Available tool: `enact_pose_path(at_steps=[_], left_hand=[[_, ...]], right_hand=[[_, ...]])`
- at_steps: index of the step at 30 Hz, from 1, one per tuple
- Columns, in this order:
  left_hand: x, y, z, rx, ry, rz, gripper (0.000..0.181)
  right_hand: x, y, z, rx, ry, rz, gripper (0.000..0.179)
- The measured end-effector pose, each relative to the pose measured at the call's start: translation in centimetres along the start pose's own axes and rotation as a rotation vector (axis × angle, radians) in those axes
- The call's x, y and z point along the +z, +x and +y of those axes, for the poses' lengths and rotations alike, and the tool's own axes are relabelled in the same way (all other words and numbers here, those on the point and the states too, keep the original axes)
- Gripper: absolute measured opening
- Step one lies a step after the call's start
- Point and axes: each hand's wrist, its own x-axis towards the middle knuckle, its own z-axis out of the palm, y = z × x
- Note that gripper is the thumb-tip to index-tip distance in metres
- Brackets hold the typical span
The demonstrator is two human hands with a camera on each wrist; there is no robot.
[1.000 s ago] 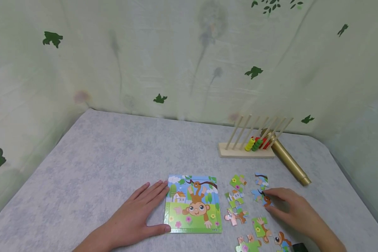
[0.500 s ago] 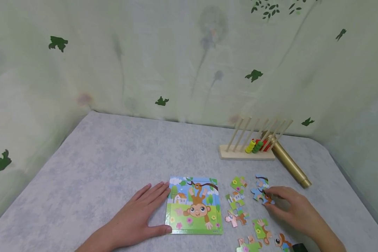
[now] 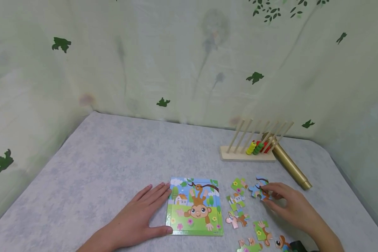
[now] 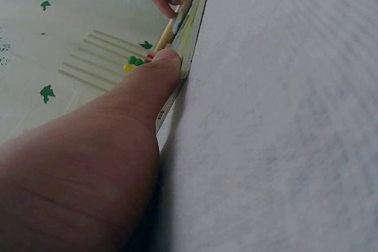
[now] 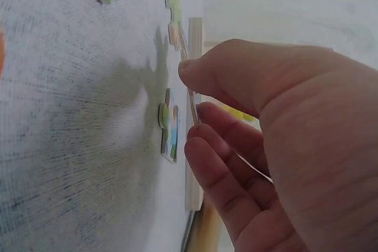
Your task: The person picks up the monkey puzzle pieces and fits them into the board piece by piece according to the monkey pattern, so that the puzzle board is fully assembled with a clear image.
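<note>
Here's the right hand [image 3: 291, 208], thumb and fingers pinching a puzzle piece [image 3: 256, 191], loose pieces [image 3: 237, 200] close on its left, and further left the left hand [image 3: 135, 217] spread against the edge of the picture board [image 3: 195, 231]! The right wrist view gives what the head view doesn't: a gap between pinched piece and tabletop [image 5: 59, 163]. Beyond the grip, a peg rack [image 3: 247, 159] carries yellow and green beads [image 3: 251, 148], a gold tube [image 3: 291, 166] slanting behind.

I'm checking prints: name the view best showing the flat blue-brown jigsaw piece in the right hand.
Head view: the jigsaw piece shows its printed face, partly behind the right hand. Right wrist shows its edge; left wrist, too small to tell.
</note>
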Motion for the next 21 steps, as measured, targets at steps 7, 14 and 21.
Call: enact_pose_path(at_steps=[7,14,21], left_hand=[[0.0,0.0,0.0,-0.009,-0.013,-0.005,0.097],[0.0,-0.1,0.0,0.001,-0.003,0.014,0.097],[0.0,-0.1,0.0,0.023,0.016,0.042,0.096]], right_hand=[[0.0,0.7,-0.4,-0.064,0.018,-0.01,0.047],[-0.1,1.6,-1.2,-0.033,0.017,-0.046,0.048],[-0.1,2.3,-1.9,-0.004,0.014,-0.096,0.048]])
